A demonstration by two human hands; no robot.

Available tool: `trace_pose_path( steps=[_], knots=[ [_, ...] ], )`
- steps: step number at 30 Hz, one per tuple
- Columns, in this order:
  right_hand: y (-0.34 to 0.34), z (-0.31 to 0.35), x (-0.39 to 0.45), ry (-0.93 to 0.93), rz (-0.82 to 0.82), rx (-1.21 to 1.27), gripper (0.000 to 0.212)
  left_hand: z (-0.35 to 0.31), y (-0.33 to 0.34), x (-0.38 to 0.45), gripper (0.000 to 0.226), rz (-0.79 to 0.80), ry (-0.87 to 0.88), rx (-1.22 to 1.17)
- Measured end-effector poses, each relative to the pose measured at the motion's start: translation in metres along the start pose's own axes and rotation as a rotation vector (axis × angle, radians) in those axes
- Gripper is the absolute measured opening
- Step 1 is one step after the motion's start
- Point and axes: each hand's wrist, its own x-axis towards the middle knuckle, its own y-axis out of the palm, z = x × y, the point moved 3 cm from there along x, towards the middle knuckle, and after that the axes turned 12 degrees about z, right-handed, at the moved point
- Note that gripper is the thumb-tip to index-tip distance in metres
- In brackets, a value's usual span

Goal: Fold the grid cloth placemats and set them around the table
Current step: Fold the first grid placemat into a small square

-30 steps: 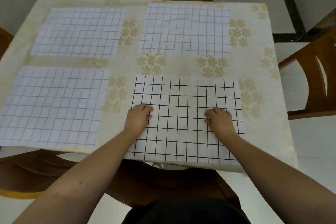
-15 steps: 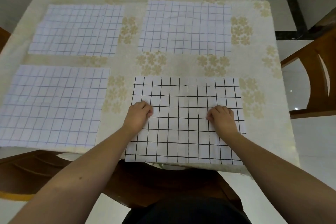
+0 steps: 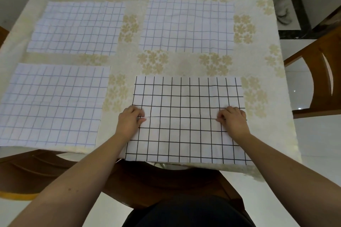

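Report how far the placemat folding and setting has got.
Done: three blue-grid placemats lie flat on the tablecloth. In hand: left hand and right hand pinch the black-grid placemat along its middle line. Left: finishing that fold.

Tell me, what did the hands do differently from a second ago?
Both hands slid slightly outward on the black-grid placemat. The left hand and the right hand now pinch the cloth along its middle line, raising a thin crease between them. The three blue-grid placemats, such as the near-left one, lie flat as before.
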Motion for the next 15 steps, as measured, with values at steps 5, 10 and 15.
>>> trace_pose_path(
  steps=[5,10,15],
  knots=[
    [0.001,0.0,0.001,-0.015,-0.007,-0.026,0.006,-0.002,-0.004,0.005,0.016,-0.001,0.055,0.07],
    [-0.005,0.0,-0.005,-0.085,-0.053,0.016,0.007,-0.01,-0.018,-0.001,0.015,-0.069,0.132,0.043],
    [-0.02,0.001,-0.009,-0.136,-0.072,0.025,0.014,-0.016,-0.037,-0.004,0.008,-0.064,0.211,0.018]
  ],
)
